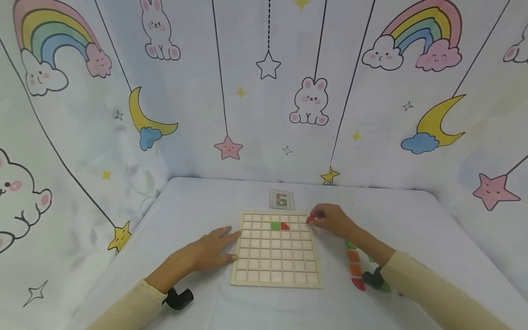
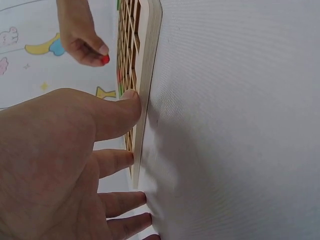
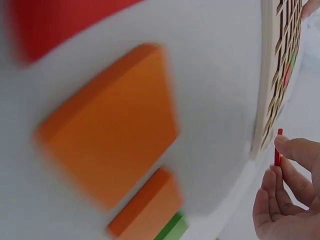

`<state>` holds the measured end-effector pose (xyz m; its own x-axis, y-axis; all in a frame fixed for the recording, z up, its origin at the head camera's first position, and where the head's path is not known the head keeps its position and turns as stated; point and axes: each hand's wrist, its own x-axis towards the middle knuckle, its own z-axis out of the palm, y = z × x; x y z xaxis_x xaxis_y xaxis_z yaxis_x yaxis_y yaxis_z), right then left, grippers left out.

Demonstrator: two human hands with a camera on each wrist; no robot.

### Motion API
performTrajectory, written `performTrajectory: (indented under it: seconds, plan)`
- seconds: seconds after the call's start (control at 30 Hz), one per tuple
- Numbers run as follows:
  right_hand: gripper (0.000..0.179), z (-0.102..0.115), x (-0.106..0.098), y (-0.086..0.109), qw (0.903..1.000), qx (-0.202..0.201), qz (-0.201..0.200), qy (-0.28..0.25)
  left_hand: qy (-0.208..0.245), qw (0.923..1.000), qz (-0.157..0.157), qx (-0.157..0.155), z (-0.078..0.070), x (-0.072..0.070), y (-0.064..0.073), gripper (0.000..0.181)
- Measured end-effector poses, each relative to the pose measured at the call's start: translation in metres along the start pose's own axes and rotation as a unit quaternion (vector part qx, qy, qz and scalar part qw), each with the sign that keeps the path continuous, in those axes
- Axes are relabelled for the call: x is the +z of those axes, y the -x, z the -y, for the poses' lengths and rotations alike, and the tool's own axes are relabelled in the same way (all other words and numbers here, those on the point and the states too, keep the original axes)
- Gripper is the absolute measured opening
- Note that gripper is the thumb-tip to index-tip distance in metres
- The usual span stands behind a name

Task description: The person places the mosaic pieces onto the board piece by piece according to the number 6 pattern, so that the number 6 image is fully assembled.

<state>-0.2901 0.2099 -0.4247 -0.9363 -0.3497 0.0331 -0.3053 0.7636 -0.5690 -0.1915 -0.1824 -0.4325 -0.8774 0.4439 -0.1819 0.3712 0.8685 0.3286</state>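
A wooden grid board lies on the white table, with a green square tile and a red quarter-round tile side by side in its second row. My right hand pinches another red tile between thumb and fingers, at the board's far right corner. My left hand rests at the board's left edge with fingers spread. In the left wrist view its thumb touches the wooden rim.
Behind the board lies a small pattern card showing a coloured figure on a grid. Right of the board, below my right forearm, is a column of loose tiles, including orange squares and a red quarter-round. A patterned cloth hangs behind the table.
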Motion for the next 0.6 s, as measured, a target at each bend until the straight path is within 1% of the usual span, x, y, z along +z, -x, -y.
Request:
performTrajectory:
  seconds: [0.17,0.27,0.37,0.6]
  plan:
    - [0.016,0.023,0.010,-0.008,0.9987,-0.047,-0.003,-0.019,0.006,1.0000,0.000,0.000,-0.001,-0.001,0.001,0.071]
    - [0.016,0.036,0.016,-0.011,0.9973,-0.068,-0.006,-0.026,0.010,1.0000,0.001,0.000,-0.002,-0.002,0.001,0.071]
    - [0.016,0.048,0.022,-0.015,0.9964,-0.080,-0.001,-0.028,0.008,1.0000,0.001,-0.003,-0.002,-0.001,0.000,0.071]
    - [0.013,0.071,0.040,-0.028,0.9954,-0.085,0.021,-0.039,0.003,1.0000,0.002,-0.009,-0.001,0.000,-0.002,0.072]
